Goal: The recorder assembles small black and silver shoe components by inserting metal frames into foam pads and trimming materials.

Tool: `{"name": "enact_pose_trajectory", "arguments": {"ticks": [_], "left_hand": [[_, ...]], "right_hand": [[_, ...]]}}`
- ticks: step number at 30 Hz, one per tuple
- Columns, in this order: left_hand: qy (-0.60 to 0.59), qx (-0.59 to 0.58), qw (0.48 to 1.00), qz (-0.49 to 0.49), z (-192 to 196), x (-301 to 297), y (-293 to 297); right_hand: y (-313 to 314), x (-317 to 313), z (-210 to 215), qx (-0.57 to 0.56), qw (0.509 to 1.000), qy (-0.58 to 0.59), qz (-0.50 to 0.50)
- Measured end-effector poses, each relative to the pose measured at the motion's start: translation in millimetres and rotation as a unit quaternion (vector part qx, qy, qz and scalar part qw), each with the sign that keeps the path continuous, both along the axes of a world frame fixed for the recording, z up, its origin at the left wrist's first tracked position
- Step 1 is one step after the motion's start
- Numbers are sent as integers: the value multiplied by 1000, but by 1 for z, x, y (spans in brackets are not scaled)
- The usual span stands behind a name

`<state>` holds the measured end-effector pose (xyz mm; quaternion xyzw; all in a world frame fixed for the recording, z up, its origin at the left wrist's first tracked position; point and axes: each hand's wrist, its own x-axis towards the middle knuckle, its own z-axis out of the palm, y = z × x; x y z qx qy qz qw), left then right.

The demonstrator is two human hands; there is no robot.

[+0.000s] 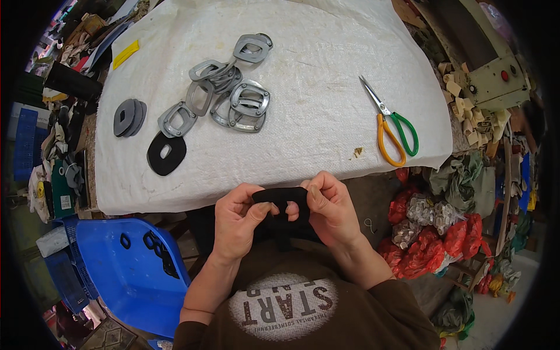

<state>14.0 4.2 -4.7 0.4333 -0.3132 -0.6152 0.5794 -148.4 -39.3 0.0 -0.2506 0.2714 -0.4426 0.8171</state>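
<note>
Close to my body, just off the table's near edge, a black rounded piece [280, 195] with a hole in it is stretched between my hands. My left hand [236, 224] pinches its left side, and my right hand [331, 211] pinches its right side. Fingertips show through the hole. A similar flat black piece with an oval hole [154, 160] lies on the table. It touches the pile of grey metal frames [249, 104], several of which overlap. To the left sits a small stack of dark grey pads [123, 119].
Scissors [382, 111] with one orange and one green handle lie on the right of the white-covered table [309, 116]. A blue tub [111, 262] with several black rings stands at lower left. Red bags [417, 251] fill the floor at right. A yellow strip [126, 54] lies far left.
</note>
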Motion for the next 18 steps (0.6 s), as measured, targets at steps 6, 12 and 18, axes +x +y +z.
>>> {"name": "enact_pose_trajectory", "arguments": {"ticks": [6,12,18], "left_hand": [[-4,-24,1000,-12,1,-1,0],[-16,-99,992,-77,6,0,-5],[6,-30,998,-53,6,4,-3]], "right_hand": [[4,0,-8,28,990,-123,67],[5,0,-15,-22,978,-175,114],[-5,-4,4,-3,991,-98,87]]}}
